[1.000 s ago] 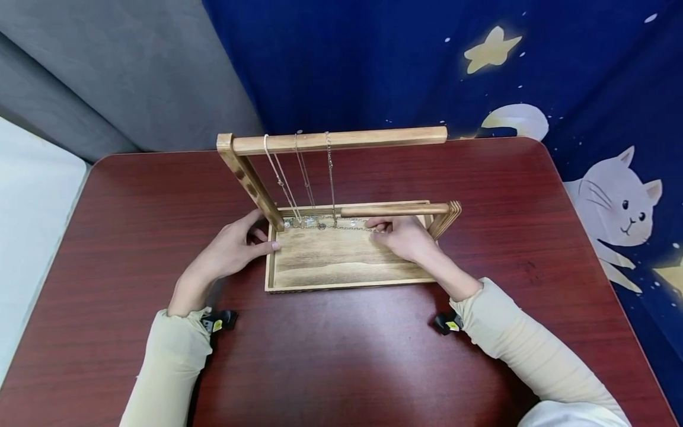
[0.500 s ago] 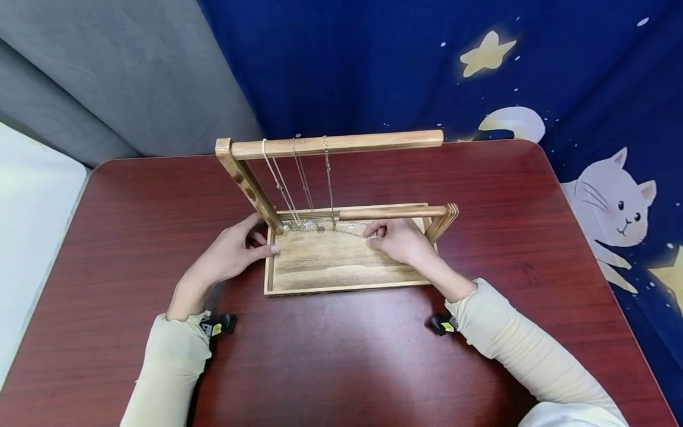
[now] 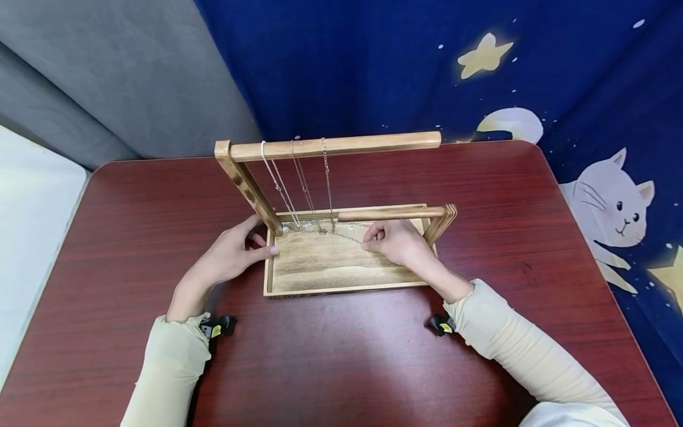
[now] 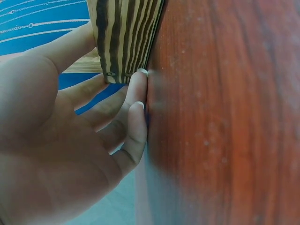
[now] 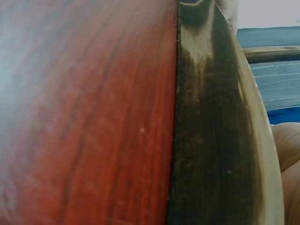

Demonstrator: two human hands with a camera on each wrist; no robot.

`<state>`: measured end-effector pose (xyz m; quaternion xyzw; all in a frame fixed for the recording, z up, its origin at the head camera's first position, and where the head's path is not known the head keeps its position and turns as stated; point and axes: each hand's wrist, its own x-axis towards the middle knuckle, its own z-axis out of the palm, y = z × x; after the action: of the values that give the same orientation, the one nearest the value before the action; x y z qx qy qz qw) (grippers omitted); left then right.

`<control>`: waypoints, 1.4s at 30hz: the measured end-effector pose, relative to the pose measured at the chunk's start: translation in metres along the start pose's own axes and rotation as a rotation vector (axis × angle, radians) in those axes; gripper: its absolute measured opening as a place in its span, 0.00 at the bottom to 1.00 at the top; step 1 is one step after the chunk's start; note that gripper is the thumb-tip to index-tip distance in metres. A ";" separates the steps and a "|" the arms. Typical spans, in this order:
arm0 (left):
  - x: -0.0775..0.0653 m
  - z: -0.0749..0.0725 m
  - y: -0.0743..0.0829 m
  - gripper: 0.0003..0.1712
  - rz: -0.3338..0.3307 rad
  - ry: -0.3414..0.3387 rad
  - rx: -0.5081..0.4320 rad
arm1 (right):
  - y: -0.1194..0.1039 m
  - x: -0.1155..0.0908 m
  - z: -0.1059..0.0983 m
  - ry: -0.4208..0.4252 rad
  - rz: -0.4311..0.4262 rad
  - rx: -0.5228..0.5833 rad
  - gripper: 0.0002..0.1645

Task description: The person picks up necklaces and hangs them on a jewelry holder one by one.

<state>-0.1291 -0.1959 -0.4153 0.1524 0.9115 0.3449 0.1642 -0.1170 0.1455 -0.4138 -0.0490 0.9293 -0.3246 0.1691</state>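
A wooden jewelry stand has a shallow tray (image 3: 320, 264), a long upper bar (image 3: 384, 143) and a shorter lower bar (image 3: 384, 213). My left hand (image 3: 229, 252) grips its left end, thumb over the tray rim; in the left wrist view the fingers lie against the striped wooden end (image 4: 124, 37). Under the lower bar, my right hand (image 3: 400, 242) pinches a thin chain necklace (image 3: 348, 238) between thumb and fingertips. That chain runs leftward over the tray floor. Only an edge of the right hand (image 5: 288, 145) shows in the right wrist view, beside the dark tray side (image 5: 211, 131).
Several necklaces hang from the upper bar, among them a pale one (image 3: 277, 185) near the left post (image 3: 248, 187) and a fine chain (image 3: 327, 178) further right. Small shiny pieces lie along the tray's back. The stand sits on a reddish-brown table (image 3: 331, 356), with curtains behind.
My right hand has drawn slightly left and toward me, pulling the pinched chain out from the tray's back into a slant. The left hand keeps its hold; the head view has shifted a little.
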 end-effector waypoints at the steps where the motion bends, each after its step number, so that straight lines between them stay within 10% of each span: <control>1: 0.000 0.000 0.000 0.40 0.001 0.001 -0.001 | 0.000 0.000 0.001 0.003 -0.002 -0.007 0.04; 42: 0.001 0.000 -0.001 0.41 0.009 0.002 0.001 | -0.009 -0.028 -0.020 -0.030 -0.112 0.147 0.05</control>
<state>-0.1299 -0.1962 -0.4157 0.1561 0.9112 0.3454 0.1615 -0.0977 0.1562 -0.3860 -0.0933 0.8962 -0.3999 0.1679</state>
